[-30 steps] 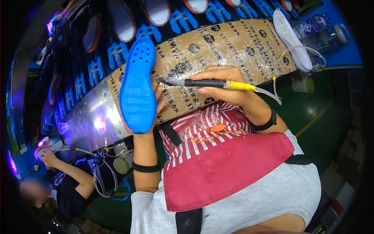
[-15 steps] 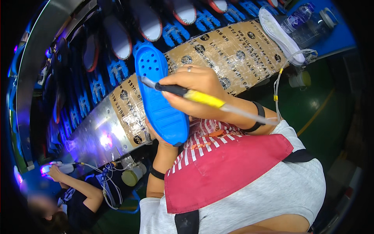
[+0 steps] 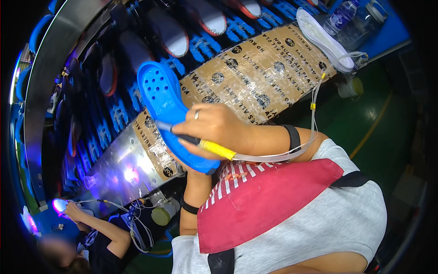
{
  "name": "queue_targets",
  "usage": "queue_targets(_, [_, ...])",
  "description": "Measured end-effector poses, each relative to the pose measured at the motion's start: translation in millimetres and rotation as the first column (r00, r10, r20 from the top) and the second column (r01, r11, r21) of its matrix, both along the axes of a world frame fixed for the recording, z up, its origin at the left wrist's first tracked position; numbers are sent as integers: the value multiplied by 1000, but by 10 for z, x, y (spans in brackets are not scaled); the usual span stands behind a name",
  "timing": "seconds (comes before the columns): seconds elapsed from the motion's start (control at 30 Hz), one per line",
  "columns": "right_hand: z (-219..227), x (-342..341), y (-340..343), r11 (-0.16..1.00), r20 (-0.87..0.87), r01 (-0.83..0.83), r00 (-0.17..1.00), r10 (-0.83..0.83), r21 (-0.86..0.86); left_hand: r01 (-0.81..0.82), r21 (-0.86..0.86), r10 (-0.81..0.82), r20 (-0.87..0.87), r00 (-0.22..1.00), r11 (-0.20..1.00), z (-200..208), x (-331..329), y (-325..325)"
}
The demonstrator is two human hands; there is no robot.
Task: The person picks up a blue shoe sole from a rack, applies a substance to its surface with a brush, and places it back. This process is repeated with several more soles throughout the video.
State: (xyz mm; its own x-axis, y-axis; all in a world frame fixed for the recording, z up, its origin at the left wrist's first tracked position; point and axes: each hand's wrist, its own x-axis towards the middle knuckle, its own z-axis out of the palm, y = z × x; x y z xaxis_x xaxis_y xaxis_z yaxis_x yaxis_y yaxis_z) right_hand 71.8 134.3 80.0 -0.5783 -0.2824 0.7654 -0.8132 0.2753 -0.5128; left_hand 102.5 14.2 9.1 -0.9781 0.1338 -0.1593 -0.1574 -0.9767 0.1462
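A blue shoe sole (image 3: 160,107), with round holes at its far end, is held tilted over the bench edge. My left hand (image 3: 184,165) grips its near end from below; most of those fingers are hidden behind the sole. In my right hand (image 3: 213,125) is a brush (image 3: 217,149) with a black grip, a yellow-wrapped section and a clear tube trailing along my forearm. The brush tip lies over the sole's inner face near its middle left edge, blurred by motion. Whether the bristles touch the surface is hard to make out.
Beyond the cardboard-covered ledge (image 3: 248,68), dark shoe uppers (image 3: 171,34) stand on blue holders. A white sole (image 3: 321,39), a bottle (image 3: 341,17) and a clear jar (image 3: 360,31) are at the far right. At lower left, a co-worker's hand (image 3: 73,211) holds a lit item.
The sole has shifted left and leans further that way. My right hand and the brush have moved down and left, from the sole's upper part toward its middle.
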Motion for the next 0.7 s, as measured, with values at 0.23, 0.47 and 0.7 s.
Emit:
queue_targets(0.23, [-31, 138, -69, 944, -19, -138, 989, 150, 299, 258, -31, -238, -503, 831, 966, -61, -130, 14])
queue_targets(0.47, [-151, 42, 37, 998, 58, 10, 998, -14, 64, 49, -151, -72, -150, 986, 987, -41, -97, -108])
queue_targets(0.7, [11, 141, 143, 923, 208, -385, 904, 374, 13, 7, -139, -50, -306, 951, 990, 9, -212, -217])
